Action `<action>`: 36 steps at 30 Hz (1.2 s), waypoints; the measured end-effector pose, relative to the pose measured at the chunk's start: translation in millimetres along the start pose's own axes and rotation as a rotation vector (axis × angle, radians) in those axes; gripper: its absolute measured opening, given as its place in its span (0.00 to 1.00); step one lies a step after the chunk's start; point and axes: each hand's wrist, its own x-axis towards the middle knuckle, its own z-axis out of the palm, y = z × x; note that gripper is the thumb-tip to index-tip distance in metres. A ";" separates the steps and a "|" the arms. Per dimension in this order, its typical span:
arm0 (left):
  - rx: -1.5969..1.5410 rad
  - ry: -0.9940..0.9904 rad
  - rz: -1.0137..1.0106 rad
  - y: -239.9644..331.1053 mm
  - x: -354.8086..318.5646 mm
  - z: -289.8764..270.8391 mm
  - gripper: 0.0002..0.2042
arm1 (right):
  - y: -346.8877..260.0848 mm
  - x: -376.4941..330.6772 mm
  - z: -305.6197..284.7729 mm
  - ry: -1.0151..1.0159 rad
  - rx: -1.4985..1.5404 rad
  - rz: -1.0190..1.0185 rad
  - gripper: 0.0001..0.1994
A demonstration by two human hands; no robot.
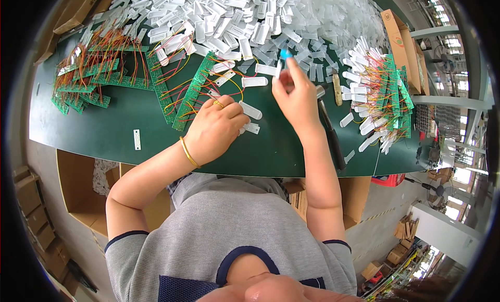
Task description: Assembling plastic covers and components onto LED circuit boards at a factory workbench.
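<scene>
My left hand (216, 126) is closed, its fingers curled down by the wired pieces; whatever it pinches is hidden. White plastic pieces (251, 110) lie against its fingers. Beside that hand rests a long green circuit board (194, 91), red and yellow wires running from it to white plastic pieces. My right hand (298, 96) is raised to its right, thumb and finger closed on a slim white plastic piece (278, 70). Something bright blue (285, 54) shows at the index fingertip. Another white plastic piece (254, 81) lies between the hands.
Loose white and clear plastic pieces (224, 20) are heaped at the back. Wired green boards are piled at left (94, 80) and right (393, 96). A black-handled hammer (333, 135) and a worn tan tool (337, 88) lie right of my right hand. Cardboard boxes (401, 46) edge the table.
</scene>
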 end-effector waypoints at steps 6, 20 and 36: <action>-0.058 0.057 0.044 -7.2 -9.1 -2.6 0.16 | -26.0 -64.1 -5.4 -0.154 0.399 0.240 0.12; -0.045 0.091 0.000 -8.8 7.7 -6.2 0.16 | -30.1 -70.1 -3.7 -0.097 -0.006 -0.235 0.11; -0.058 0.073 -0.036 -3.9 18.5 2.0 0.16 | -13.9 -68.5 -16.8 -0.044 -0.303 -0.550 0.06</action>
